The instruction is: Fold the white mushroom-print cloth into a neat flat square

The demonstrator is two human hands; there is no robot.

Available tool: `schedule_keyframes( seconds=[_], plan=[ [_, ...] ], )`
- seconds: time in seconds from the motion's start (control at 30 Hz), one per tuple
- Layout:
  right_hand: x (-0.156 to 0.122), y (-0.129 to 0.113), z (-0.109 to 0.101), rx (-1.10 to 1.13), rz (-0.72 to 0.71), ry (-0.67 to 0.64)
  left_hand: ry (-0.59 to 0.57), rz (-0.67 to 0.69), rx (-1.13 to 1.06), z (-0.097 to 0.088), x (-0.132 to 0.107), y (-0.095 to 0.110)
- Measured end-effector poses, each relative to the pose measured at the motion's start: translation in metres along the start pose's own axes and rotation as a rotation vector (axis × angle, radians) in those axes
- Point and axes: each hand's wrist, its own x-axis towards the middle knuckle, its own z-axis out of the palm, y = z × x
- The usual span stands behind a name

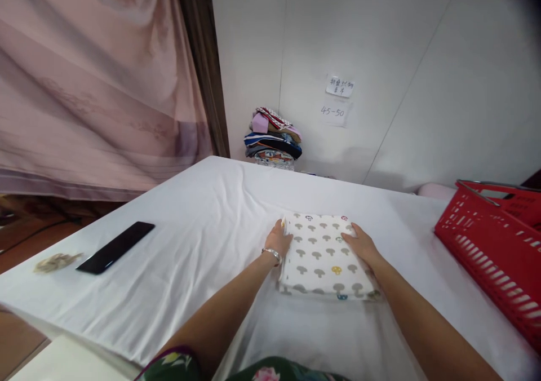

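Note:
A folded white cloth (323,257) printed with small mushrooms lies on the white-sheeted table (203,240) in front of me. My left hand (278,239), with a bracelet at the wrist, grips the cloth's left edge, thumb on top and fingers curled at the side. On the cloth's right side rests my right hand (359,244), fingers pressed down along the top near its edge. Both forearms reach in from the bottom of the view.
A red plastic basket (490,246) stands at the table's right edge. A black flat device (116,247) and a small tan bundle (54,262) lie at the left. A pile of folded clothes (273,138) sits at the far wall. A pink curtain (93,82) hangs left.

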Motion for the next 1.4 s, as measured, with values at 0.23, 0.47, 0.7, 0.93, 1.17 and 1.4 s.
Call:
schedule_keyframes(
  seconds=[0.23,0.47,0.7,0.93,1.17,1.4],
  plan=[
    [-0.014,-0.002,-0.002,-0.357,-0.117,0.038,0.056,0.064,-0.025,0.003,-0.018,-0.012],
    [-0.078,-0.036,0.023,-0.486,-0.546,-0.074,0.044,0.017,-0.015,0.0,-0.042,-0.018],
    [-0.151,-0.071,0.045,-0.405,-0.812,-0.249,0.052,0.021,-0.105,0.0,-0.048,-0.026],
    [-0.165,-0.08,0.063,-0.408,-0.912,-0.13,0.081,0.02,-0.235,0.003,-0.042,-0.034],
    [-0.162,-0.081,0.075,-0.34,-0.949,0.01,0.106,0.089,-0.277,0.006,-0.039,-0.043],
    [-0.165,-0.085,0.081,-0.338,-0.96,0.046,0.096,0.105,-0.317,0.005,-0.04,-0.044]
  ],
)
